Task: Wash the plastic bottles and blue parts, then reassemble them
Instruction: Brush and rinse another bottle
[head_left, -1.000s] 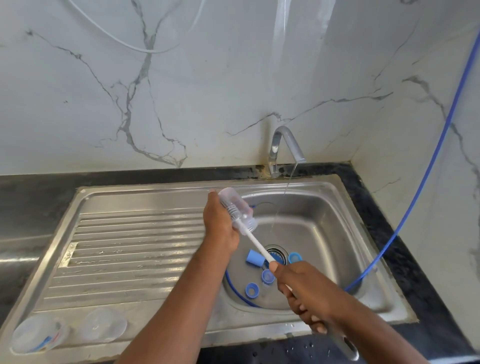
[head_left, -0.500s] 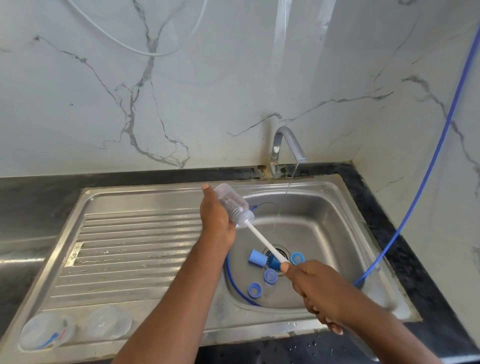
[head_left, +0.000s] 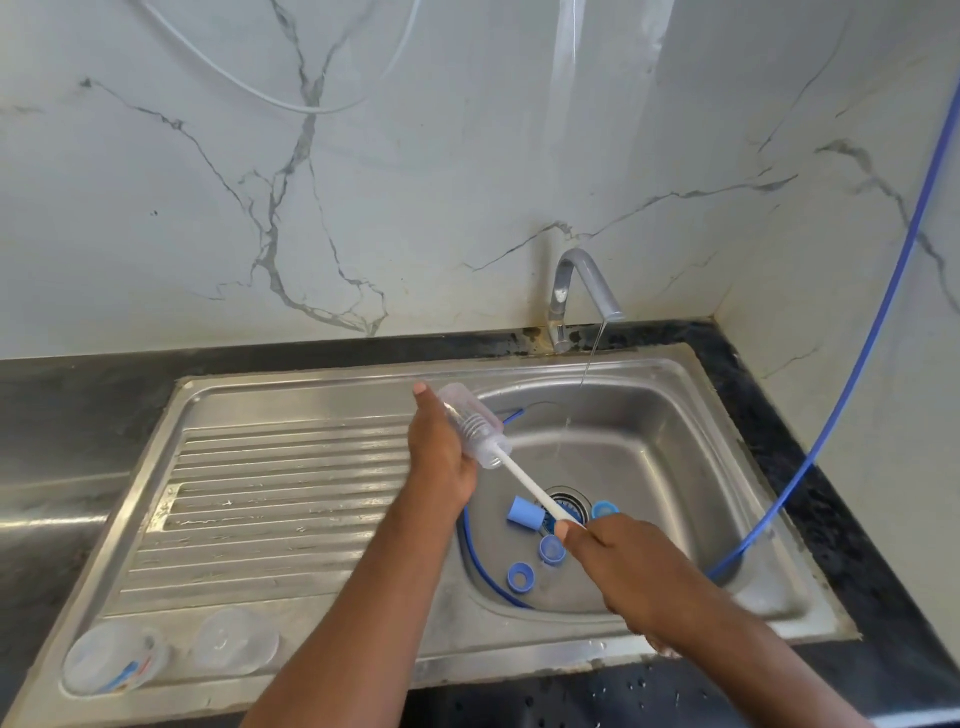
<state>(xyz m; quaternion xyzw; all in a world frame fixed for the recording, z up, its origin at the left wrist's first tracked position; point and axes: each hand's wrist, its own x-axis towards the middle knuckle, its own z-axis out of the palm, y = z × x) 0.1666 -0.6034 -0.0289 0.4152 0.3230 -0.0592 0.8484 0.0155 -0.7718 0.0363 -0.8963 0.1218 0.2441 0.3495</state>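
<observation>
Well, I'd put myself at the scrubbing stage, somewhere short of halfway. Just above the centre of the frame my left hand (head_left: 441, 457) is wrapped round a clear plastic bottle (head_left: 470, 426), tilted mouth-down over the left edge of the sink basin (head_left: 675, 467). Lower right of centre, my right hand (head_left: 623, 566) is clenched on the white handle of a bottle brush (head_left: 524, 483), whose bristle end sits inside the bottle. A thin stream runs from the tap (head_left: 582, 280).

Loose on the basin floor near the drain lie a blue tube piece (head_left: 525, 513), a blue ring (head_left: 520, 577), a small blue cap (head_left: 551, 550) and a half-hidden blue cap (head_left: 603, 509). None is fitted to anything, so washing them and all reassembly look left to do. At lower left, two clear plastic containers (head_left: 114, 657) sit on the drainboard (head_left: 291, 493); whether they are washed I can't tell.
</observation>
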